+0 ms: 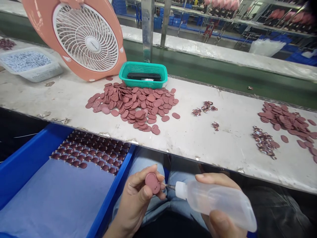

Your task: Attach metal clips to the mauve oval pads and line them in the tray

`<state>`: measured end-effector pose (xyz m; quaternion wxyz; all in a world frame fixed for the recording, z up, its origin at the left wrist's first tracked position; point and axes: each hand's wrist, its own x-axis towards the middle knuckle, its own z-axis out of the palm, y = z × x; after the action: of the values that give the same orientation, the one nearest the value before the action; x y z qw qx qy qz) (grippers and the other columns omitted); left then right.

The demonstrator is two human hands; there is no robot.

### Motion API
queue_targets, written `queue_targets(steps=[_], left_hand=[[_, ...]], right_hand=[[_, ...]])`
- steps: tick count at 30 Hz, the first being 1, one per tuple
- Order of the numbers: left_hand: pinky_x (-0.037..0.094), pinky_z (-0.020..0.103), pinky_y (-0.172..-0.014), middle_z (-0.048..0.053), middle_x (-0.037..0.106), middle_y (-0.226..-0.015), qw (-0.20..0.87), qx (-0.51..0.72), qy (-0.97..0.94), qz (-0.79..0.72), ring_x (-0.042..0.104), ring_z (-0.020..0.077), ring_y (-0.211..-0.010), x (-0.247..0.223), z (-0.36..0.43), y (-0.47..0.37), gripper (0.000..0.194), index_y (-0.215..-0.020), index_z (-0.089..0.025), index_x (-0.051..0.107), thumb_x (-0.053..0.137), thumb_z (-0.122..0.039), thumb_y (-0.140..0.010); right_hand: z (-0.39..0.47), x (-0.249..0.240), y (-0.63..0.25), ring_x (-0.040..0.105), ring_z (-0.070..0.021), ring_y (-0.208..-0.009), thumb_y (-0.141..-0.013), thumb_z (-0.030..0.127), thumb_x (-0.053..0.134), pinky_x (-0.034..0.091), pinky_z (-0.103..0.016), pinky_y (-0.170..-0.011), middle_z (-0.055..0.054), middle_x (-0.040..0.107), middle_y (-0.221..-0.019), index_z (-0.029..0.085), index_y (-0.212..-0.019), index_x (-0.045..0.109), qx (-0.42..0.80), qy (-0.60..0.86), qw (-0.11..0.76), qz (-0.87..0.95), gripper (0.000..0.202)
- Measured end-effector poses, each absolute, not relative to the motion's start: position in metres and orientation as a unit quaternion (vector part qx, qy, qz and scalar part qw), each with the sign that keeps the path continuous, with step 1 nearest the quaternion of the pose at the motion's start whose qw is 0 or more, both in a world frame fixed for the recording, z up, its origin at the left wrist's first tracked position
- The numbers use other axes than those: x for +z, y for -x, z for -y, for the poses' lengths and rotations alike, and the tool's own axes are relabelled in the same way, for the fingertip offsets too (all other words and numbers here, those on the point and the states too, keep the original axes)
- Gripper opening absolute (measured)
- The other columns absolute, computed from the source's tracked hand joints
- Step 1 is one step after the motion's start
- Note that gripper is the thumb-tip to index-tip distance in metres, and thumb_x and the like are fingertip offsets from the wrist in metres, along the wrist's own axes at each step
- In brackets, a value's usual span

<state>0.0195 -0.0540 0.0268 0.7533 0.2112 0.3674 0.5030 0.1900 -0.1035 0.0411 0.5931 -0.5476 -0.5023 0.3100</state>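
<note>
Between the thumb and fingers of my left hand (pixel 137 198) is a reddish-brown oval piece (pixel 152 183) with small holes, held above my lap. My right hand (pixel 220 211) grips a translucent squeeze bottle (pixel 218 201) with a white cap, tilted on its side. The bottle's thin metal tip points left and meets the right edge of the oval piece. Beyond my hands, a large pile of similar oval pieces (pixel 138 102) lies on the white table.
A blue bin (pixel 106 205) at the left holds rows of assembled pieces (pixel 86 148). On the table (pixel 183 142) stand an orange fan (pixel 121 43), a green basket (pixel 143 82) and a white tub (pixel 42 74). More oval pieces (pixel 284 119) and small dark parts (pixel 264 142) lie right.
</note>
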Motion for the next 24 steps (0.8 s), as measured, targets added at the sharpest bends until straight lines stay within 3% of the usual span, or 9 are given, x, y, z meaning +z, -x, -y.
queue_targets(steps=[7, 15, 17, 20, 22, 24], left_hand=[[0.056, 0.020, -0.055, 0.002, 0.076, -0.078, 0.753, 0.502, -0.206, -0.373, 0.067, 0.0127, -0.063, 0.027, 0.054, -0.019, 0.038, -0.091, -0.029, 0.084, 0.093, -0.046, -0.058], [0.055, 0.021, -0.052, 0.003, 0.076, -0.076, 0.732, 0.510, -0.191, -0.409, 0.065, 0.0130, -0.059, 0.026, 0.055, -0.023, 0.042, -0.087, -0.027, 0.084, 0.095, -0.048, -0.052], [0.055, 0.021, -0.050, 0.004, 0.077, -0.076, 0.723, 0.517, -0.182, -0.420, 0.067, 0.0147, -0.061, 0.023, 0.052, -0.022, 0.043, -0.088, -0.027, 0.084, 0.095, -0.048, -0.052], [0.055, 0.020, -0.047, 0.006, 0.078, -0.077, 0.706, 0.538, -0.184, -0.424, 0.069, 0.0164, -0.063, 0.016, 0.046, -0.019, 0.044, -0.088, -0.026, 0.084, 0.095, -0.046, -0.051], [0.056, 0.019, -0.046, 0.006, 0.079, -0.077, 0.694, 0.550, -0.192, -0.424, 0.070, 0.0166, -0.063, 0.013, 0.043, -0.017, 0.043, -0.089, -0.025, 0.084, 0.095, -0.045, -0.052], [0.056, 0.017, -0.047, 0.006, 0.080, -0.078, 0.684, 0.557, -0.197, -0.428, 0.071, 0.0164, -0.062, 0.010, 0.040, -0.015, 0.042, -0.090, -0.025, 0.084, 0.095, -0.043, -0.053]], right_hand=[[0.095, 0.042, -0.184, 0.051, -0.0144, -0.040, -0.089, 0.052, 0.068, 0.043, -0.029, -0.041, -0.001, 0.065, -0.063, 0.027, -0.111, 0.071, 0.274, 0.509, 0.629, 0.520, 0.034], [0.092, 0.041, -0.185, 0.061, -0.0170, -0.051, -0.081, 0.048, 0.076, 0.049, -0.027, -0.046, -0.005, 0.072, -0.077, 0.023, -0.100, 0.074, 0.313, 0.530, 0.621, 0.485, 0.031], [0.086, 0.035, -0.185, 0.052, -0.0134, -0.042, -0.080, 0.058, 0.072, 0.042, -0.024, -0.038, -0.002, 0.065, -0.063, 0.022, -0.099, 0.072, 0.365, 0.504, 0.650, 0.436, 0.041], [0.070, 0.029, -0.189, 0.037, -0.0107, -0.033, -0.087, 0.078, 0.042, 0.034, -0.021, -0.030, 0.005, 0.047, -0.048, 0.021, -0.106, 0.068, 0.477, 0.434, 0.690, 0.329, 0.065], [0.054, 0.029, -0.195, 0.051, -0.0144, -0.041, -0.093, 0.071, 0.032, 0.046, -0.024, -0.037, 0.002, 0.055, -0.055, 0.021, -0.114, 0.064, 0.522, 0.417, 0.680, 0.302, 0.063], [0.036, 0.030, -0.202, 0.070, -0.0201, -0.073, -0.096, 0.053, 0.039, 0.060, -0.032, -0.063, -0.006, 0.071, -0.087, 0.022, -0.131, 0.053, 0.491, 0.452, 0.642, 0.377, 0.049]])
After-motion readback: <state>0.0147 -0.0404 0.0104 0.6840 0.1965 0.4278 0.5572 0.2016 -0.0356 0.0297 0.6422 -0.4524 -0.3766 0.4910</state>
